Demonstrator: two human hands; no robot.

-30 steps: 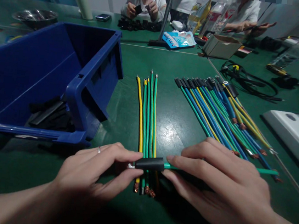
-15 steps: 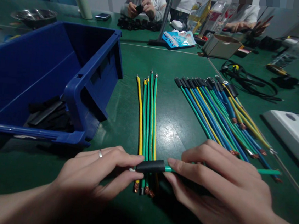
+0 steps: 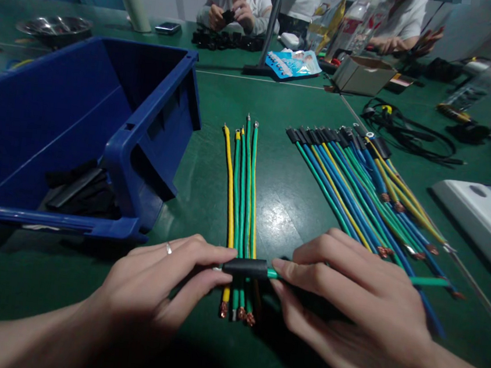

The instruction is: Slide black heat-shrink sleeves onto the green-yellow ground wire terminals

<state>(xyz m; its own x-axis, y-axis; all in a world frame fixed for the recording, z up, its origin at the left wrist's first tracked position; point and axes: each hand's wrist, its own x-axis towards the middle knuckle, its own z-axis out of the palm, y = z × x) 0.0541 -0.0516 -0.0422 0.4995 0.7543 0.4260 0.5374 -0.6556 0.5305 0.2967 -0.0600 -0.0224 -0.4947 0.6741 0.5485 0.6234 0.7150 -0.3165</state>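
Between my hands a green cable [image 3: 430, 282] lies crosswise, a black heat-shrink sleeve [image 3: 245, 267] over its left end. My left hand [image 3: 161, 274] pinches the sleeve's left end with thumb and forefinger; a bit of pale metal shows there. My right hand [image 3: 348, 294] grips the cable just right of the sleeve, and the cable comes out past that hand. Under the sleeve lies a small row of yellow and green cables [image 3: 238, 206] with lugs at the far ends and bare copper at the near ends. Right of it lie many sleeved cables [image 3: 337, 182], blue, green and yellow.
A blue bin [image 3: 150, 127] at left holds black sleeves [image 3: 82, 187]. A white device [image 3: 482, 226] lies at right, near a coiled black cable [image 3: 409, 131]. Further back are a metal bowl [image 3: 55, 29], a small cardboard box [image 3: 364, 75], a blue packet [image 3: 293, 64] and people [image 3: 240, 8].
Both hands have shifted very slightly left with the sleeved cable. The sleeve now sits a little more level, and my right hand has tilted a little.
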